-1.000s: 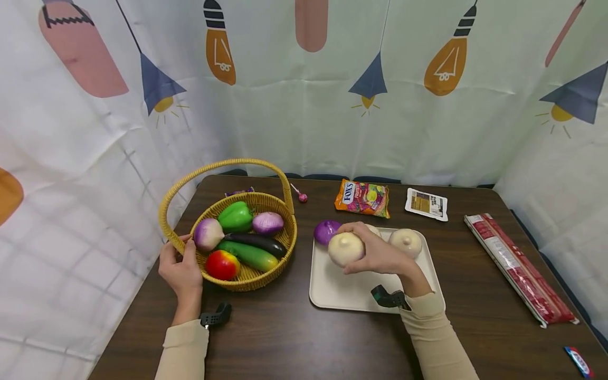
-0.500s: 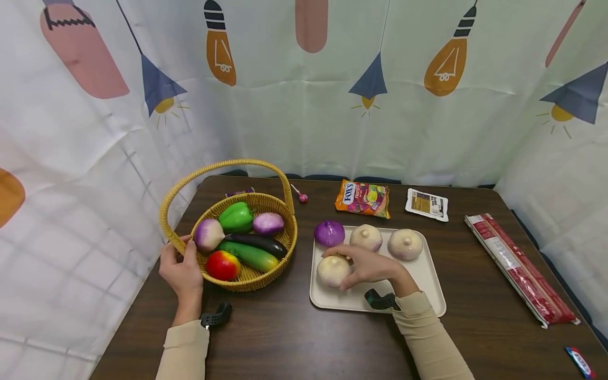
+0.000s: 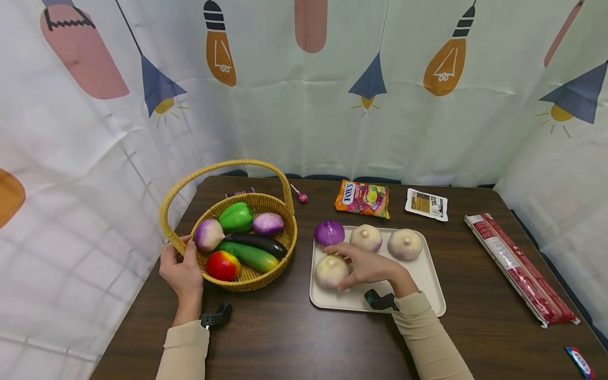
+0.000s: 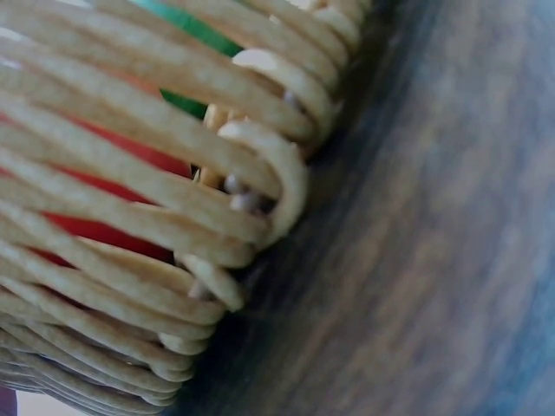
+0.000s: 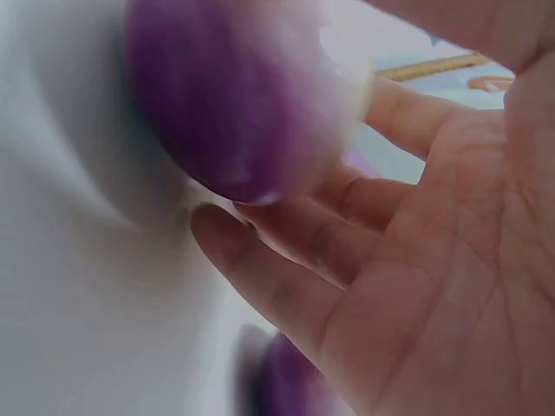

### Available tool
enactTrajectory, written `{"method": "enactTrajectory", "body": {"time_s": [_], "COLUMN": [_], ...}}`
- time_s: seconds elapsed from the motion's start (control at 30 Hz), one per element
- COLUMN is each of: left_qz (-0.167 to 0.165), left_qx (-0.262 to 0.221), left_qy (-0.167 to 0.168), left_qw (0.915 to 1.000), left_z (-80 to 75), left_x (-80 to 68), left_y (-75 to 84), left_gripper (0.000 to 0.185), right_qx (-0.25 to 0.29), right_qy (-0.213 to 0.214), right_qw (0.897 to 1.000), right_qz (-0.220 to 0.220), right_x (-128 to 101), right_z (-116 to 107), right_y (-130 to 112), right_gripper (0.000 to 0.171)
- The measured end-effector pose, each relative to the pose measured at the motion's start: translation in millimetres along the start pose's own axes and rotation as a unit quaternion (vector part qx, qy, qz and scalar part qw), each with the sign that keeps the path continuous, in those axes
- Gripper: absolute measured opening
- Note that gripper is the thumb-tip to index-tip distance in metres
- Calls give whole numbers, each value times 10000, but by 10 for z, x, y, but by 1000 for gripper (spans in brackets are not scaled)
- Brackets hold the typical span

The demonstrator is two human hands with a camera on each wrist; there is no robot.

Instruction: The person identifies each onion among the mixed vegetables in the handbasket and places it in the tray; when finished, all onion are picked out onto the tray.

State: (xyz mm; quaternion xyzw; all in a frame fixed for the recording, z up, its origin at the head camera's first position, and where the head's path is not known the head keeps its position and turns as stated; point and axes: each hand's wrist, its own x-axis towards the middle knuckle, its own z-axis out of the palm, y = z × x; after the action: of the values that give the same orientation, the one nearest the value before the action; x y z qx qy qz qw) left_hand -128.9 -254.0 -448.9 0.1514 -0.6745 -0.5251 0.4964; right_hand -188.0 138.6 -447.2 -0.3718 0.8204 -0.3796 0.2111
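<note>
My right hand (image 3: pixel 335 268) lies on the cream tray (image 3: pixel 427 287) with index finger and thumb curled round a pale onion (image 3: pixel 326 273) that rests at the tray's front left. The right wrist view shows that onion (image 5: pixel 234 104), purple and white, against my fingers (image 5: pixel 286 286). A purple onion (image 3: pixel 330 233) and two more pale onions (image 3: pixel 366 237) (image 3: pixel 405 244) line the tray's far edge. My left hand (image 3: pixel 182 248) grips the near left rim of the wicker basket (image 3: pixel 247 284). The left wrist view is filled by the basket weave (image 4: pixel 156 199).
The basket holds a green pepper (image 3: pixel 235 216), two purplish onions, an aubergine, a cucumber and a red apple (image 3: pixel 221 265). Behind the tray lie a candy bag (image 3: pixel 362 198), a white packet (image 3: pixel 426 203) and a lollipop (image 3: pixel 301 197). A long red package (image 3: pixel 518 266) lies at the right.
My right hand brought the pale onion down from above the tray's far left and set it on the tray's front left. The left hand stayed on the basket rim.
</note>
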Motion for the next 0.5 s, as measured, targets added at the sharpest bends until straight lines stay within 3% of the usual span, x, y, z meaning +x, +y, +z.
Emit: {"method": "enactTrajectory", "body": {"time_s": [0.13,0.27,0.37,0.5], "left_qz": [-24,-72,-53,-40], "left_qx": [-18,-65,-61,-74], "left_qy": [21,44,29,10], "left_qw": [10000,9999,10000,10000], "left_z": [-1,3,6,0], "left_x": [0,4,5,0], "left_y": [-3,-11,-22,-35], "left_gripper": [17,18,18,18], "right_qx": [81,299,725,1448], "right_qy": [349,1073,1576,2150], "right_qw": [9993,9937,9844,9640], "right_qz": [-117,-153,-301,-587], "right_x": [-44,-58,15,287], "right_z": [-87,-145,-92,143], "right_y": [-106,-255,-377,-574], "right_gripper": [74,57,42,30]}}
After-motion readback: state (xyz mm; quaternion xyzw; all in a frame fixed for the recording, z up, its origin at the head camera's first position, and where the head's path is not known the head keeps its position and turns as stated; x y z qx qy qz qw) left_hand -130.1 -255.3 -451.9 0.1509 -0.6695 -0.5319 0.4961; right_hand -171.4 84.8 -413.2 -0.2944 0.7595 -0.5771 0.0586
